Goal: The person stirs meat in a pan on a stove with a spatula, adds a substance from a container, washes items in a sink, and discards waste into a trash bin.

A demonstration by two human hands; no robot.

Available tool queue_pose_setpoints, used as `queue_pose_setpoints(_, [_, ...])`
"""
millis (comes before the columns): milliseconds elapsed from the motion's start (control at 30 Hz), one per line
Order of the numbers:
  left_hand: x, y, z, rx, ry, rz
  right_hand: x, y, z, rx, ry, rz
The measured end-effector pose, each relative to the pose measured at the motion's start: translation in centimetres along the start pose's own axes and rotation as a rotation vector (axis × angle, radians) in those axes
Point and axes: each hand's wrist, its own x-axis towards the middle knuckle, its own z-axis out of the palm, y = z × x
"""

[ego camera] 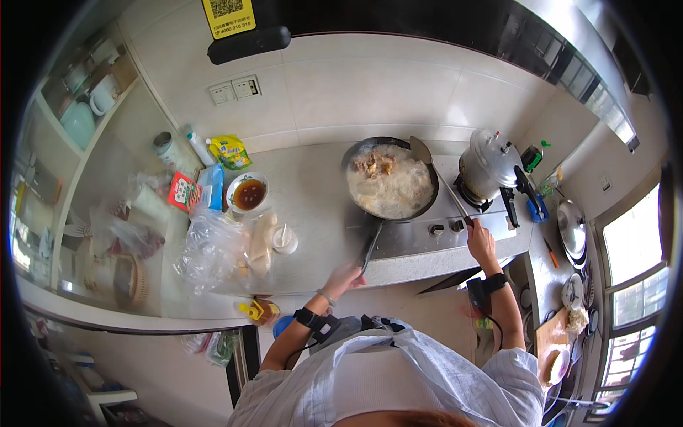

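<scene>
A dark wok (435, 184) sits over the left side of the gas stove, full of pale, foamy liquid (392, 189). Pieces of what looks like meat (376, 164) are heaped above the liquid near the far rim. My left hand (344, 280) grips the wok's long handle (372, 245) at its near end. In my right hand (480, 243) is the handle of a metal wok spatula (421, 150), whose blade rests at the wok's upper right rim. Steam blurs part of the wok's left side.
A pressure cooker (488, 160) stands on the right burner, its black handles pointing towards me. To the left are a bowl of brown sauce (249, 194), a yellow pouch (229, 152), plastic bags (211, 248) and a small white container (284, 239). An orange-handled knife (552, 256) lies at right.
</scene>
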Motion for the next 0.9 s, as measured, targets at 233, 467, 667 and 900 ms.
queue_pose_setpoints(233, [0.2, -1.1, -0.3, -0.041, 0.042, 0.031, 3.6, 1.4, 0.6, 0.511, -0.535, 0.160])
queue_pose_setpoints(467, [0.4, -0.7, 0.0, -0.017, 0.031, 0.032, 5.1, -0.1, 1.6, 0.860, -0.823, 0.248])
queue_pose_setpoints(667, [0.3, -0.7, -0.2, 0.027, 0.001, 0.036, 4.3, -1.7, 2.4, 0.850, -0.778, 0.155])
queue_pose_setpoints(900, [0.5, -0.8, -0.3, -0.009, -0.057, 0.087, 1.6, -2.2, 2.0, 0.433, -0.264, -0.269])
